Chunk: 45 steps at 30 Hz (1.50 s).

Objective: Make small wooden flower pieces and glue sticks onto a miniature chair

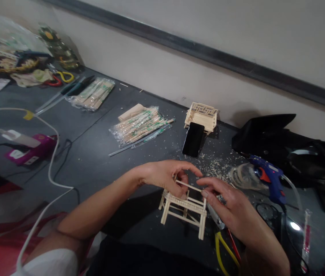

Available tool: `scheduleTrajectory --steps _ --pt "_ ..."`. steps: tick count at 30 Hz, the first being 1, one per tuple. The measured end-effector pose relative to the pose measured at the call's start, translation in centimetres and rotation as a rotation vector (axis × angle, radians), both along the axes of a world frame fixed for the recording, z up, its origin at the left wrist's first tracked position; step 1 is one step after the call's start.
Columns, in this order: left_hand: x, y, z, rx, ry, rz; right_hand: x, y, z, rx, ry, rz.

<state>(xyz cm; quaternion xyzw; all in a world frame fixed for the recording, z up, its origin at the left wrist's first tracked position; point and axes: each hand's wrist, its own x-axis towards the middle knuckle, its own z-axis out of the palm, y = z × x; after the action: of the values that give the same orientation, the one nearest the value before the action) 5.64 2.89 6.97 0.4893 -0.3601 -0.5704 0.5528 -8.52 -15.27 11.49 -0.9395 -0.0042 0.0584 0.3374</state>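
Observation:
A small wooden stick model, shaped like a little chair or table frame, stands on the dark floor in front of me. My left hand and my right hand pinch the two ends of a thin wooden stick held across the top of the model. Both hands have their fingers closed on that stick. Wood shavings lie scattered just beyond the hands.
A blue glue gun lies at the right, yellow-handled pliers under my right wrist. A black phone leans on a finished wooden model. Packs of sticks, a pink device, a white cable and black bag lie around.

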Motion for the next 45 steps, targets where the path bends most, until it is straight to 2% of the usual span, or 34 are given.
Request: scheduleTrajectory --steps 31,40,45 --pt "0.08 0.12 0.30 0.033 -0.059 -0.004 0.17 0.19 0.10 0.019 0.006 0.004" --pt "-0.06 0.14 0.58 0.051 0.026 0.068 0.25 0.02 -0.11 0.004 0.018 -0.003" --pt "-0.01 0.17 0.04 0.041 0.017 0.104 0.36 0.00 -0.05 0.023 0.011 -0.014"
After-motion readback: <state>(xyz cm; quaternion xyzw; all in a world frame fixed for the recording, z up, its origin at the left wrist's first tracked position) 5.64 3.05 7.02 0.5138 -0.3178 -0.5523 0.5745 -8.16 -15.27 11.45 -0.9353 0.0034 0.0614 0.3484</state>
